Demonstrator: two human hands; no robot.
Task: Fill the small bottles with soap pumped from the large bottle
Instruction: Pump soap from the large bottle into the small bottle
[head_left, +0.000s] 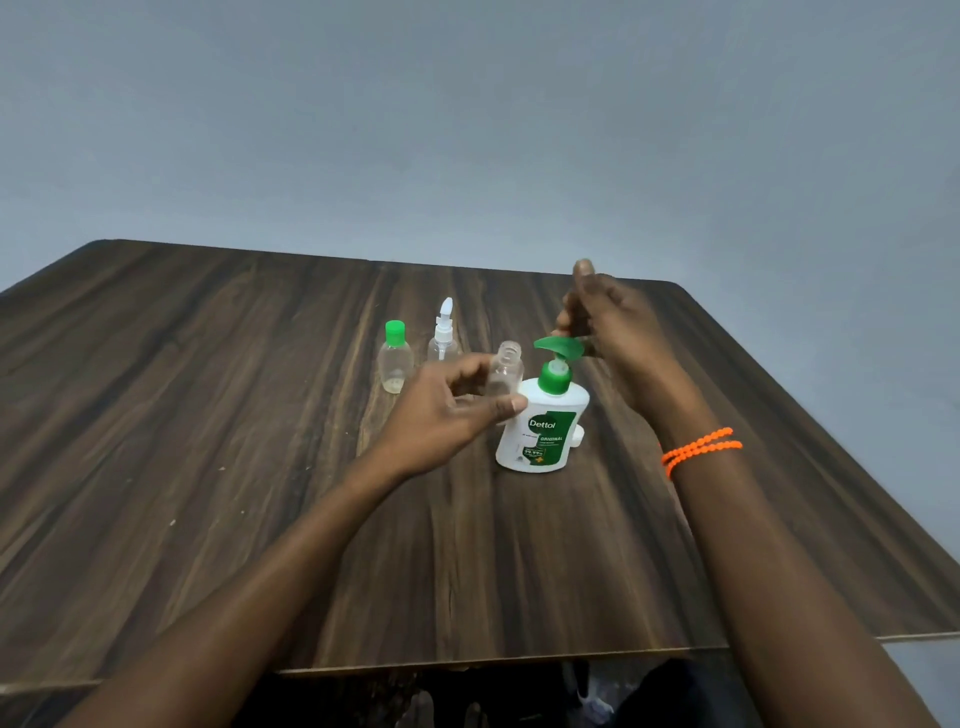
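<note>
Fingers (470, 371) of the left hand (447, 410) are curling round an uncapped clear small bottle (505, 375), the thumb lying across its front and touching the shoulder of the large bottle (540, 431). That white large bottle, labelled Dettol, is standing upright on the table (208, 415) just right of these fingers, its green pump head (558, 347) pointing left above the held bottle's open mouth. At the pump's far right, the right hand (605, 322) is hovering with its fingers loosely bent and apart, gripping nothing that can be seen; whether they are touching the pump is hard to tell. An orange bead bracelet (698, 448) is circling that wrist. Left of the left-hand fingers, a clear spray bottle (443, 338) and a green-capped small bottle (396, 358) are standing. A small white cap (578, 435) is lying just behind the large bottle.
</note>
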